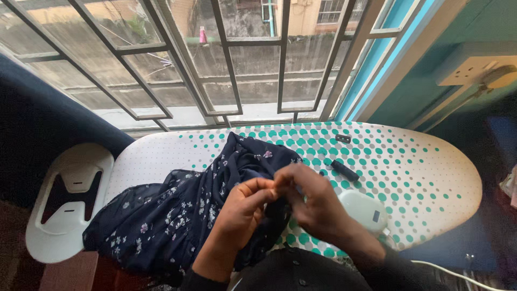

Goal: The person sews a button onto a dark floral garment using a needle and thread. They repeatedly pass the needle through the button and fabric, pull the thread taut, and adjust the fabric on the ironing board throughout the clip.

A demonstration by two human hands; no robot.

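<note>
On the teal-dotted white ironing board (431,178) beneath the barred window (231,59), we had a dark navy, thin floral-print fabric garment (177,210) heaped across the left half of the board and spilling over its near edge. Our left hand (242,210) was closed in a narrow pinch on a fold of that cloth, thumb and forefinger pressed together, and our right hand (315,202) met it just beside, fingers curled tight, seemingly gripping the same fold; what lay between the fingertips we could not tell. We judged the garment light, soft and limp, likely to slide and bunch, so it was best taken at a hem or seam with both hands rather than by the loose middle. A small black oblong object (344,170) lay near the right hand, a smaller dark piece (343,138) farther back, and a white rounded device (363,211) touched the right wrist. A white iron rest (70,199) stood at the left end.
</note>
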